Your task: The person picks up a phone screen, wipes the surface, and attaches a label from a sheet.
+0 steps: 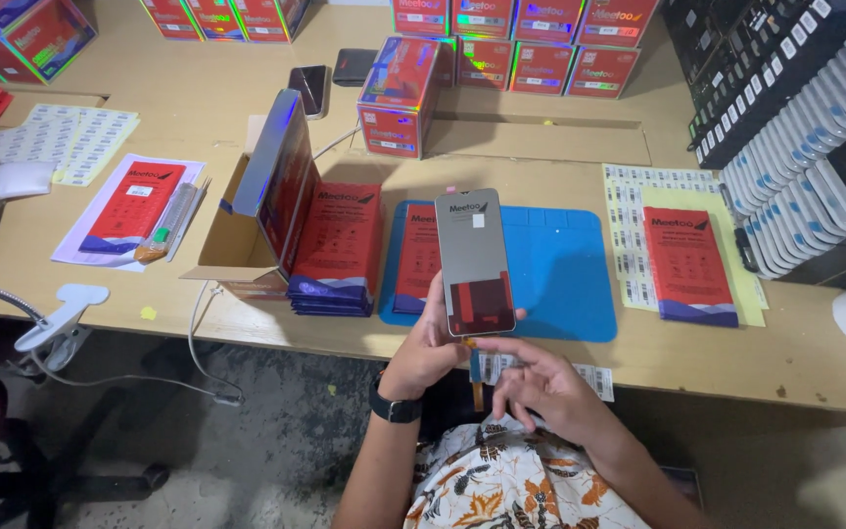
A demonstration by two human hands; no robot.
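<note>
Patterned shirt (511, 485) at bottom edge. Left hand (426, 348) grips upright phone screen (474, 260) by its lower edge, above table edge (736, 377), before blue mat (560, 269). Right hand (539, 382), fingers loosely spread, empty, just below screen near label strip (594, 377).

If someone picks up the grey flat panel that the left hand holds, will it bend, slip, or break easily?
The grey panel looks thin and flat and stands straight in the left hand, so it is probably stiff and light. Its face is glossy, so it may slip. A thin ribbon hangs below it near the right hand; that part seems floppy and fragile.
</note>
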